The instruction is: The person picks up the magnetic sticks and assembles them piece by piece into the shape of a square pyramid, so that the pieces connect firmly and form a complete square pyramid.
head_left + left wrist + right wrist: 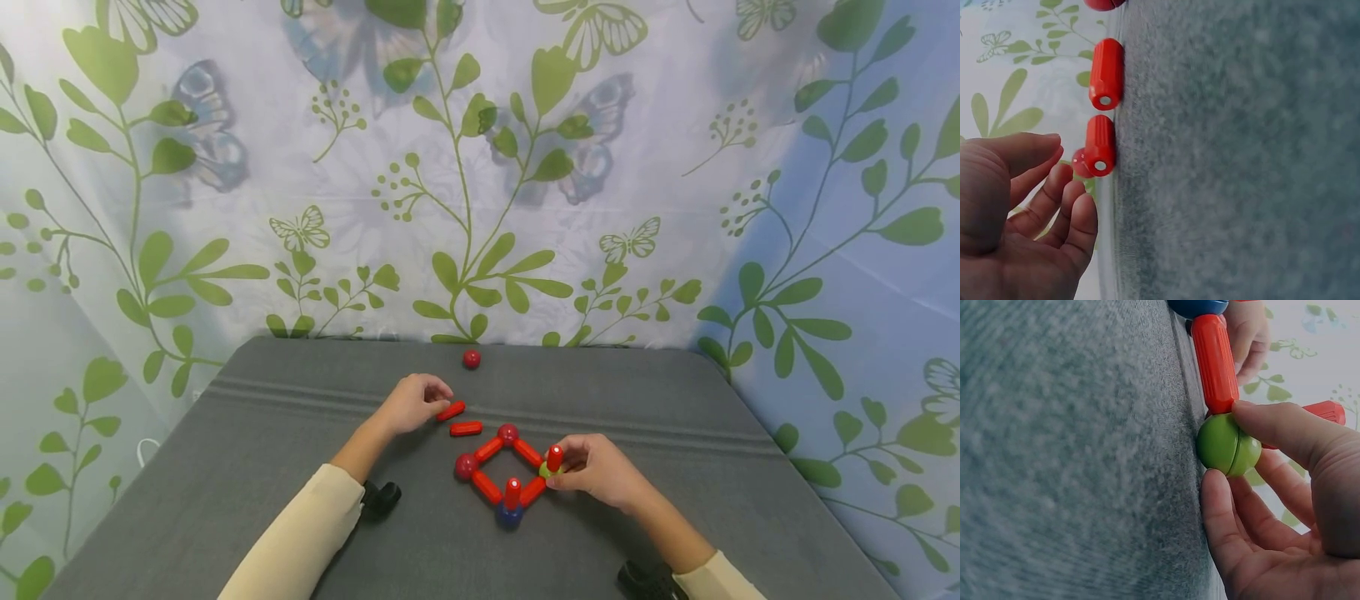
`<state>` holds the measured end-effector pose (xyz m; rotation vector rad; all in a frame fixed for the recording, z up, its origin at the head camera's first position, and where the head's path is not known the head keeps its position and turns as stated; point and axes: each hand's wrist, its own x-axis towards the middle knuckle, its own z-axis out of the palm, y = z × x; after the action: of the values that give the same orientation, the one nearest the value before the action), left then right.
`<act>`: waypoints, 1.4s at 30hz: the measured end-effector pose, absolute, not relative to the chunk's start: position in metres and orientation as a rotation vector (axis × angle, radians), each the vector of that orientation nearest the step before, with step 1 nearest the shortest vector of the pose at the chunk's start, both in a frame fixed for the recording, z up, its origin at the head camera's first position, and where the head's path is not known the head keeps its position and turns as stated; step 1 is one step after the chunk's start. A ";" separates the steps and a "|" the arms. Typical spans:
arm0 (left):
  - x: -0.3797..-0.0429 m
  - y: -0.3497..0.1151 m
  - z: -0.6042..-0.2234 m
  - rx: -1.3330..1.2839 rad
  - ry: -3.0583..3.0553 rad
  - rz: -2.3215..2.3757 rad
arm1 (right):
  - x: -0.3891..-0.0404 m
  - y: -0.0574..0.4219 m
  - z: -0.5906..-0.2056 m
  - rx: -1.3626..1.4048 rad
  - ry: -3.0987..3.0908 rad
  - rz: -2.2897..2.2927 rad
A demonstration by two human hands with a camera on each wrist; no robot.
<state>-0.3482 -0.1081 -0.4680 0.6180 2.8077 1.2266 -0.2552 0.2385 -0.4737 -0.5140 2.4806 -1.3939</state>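
My right hand [600, 472] pinches a green ball [1227, 445] between thumb and fingers. That ball forms one corner of a flat diamond of red rods [487, 487] and balls. A blue ball [510, 515] makes the near corner, and red balls [466, 466] sit at the other two. One red rod [554, 457] stands upright on the green ball, another [513, 492] on the blue ball. My left hand [415, 403] reaches with loosely bent fingers beside a loose red rod [1100, 145]; the left wrist view shows a gap between fingertips and rod. A second loose rod [466, 428] lies nearby.
A single red ball [472, 358] lies near the far edge of the grey table [300, 367]. Behind it hangs a leaf-and-butterfly patterned curtain [480, 208]. Black straps with small devices [382, 498] are on both wrists.
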 end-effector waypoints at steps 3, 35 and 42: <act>-0.350 -0.108 -0.468 0.587 2.796 1.213 | -0.256 0.239 -0.474 -0.524 2.478 -1.397; -0.369 -0.103 -0.476 0.592 2.692 1.106 | -0.257 0.240 -0.473 -0.522 2.425 -1.428; -0.367 -0.103 -0.473 0.613 2.720 1.047 | -0.257 0.240 -0.474 -0.525 2.425 -1.423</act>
<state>-0.3671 -0.1031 -0.4730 0.6125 2.7195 1.0465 -0.2570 0.2404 -0.4738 -0.5254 2.4251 -1.4230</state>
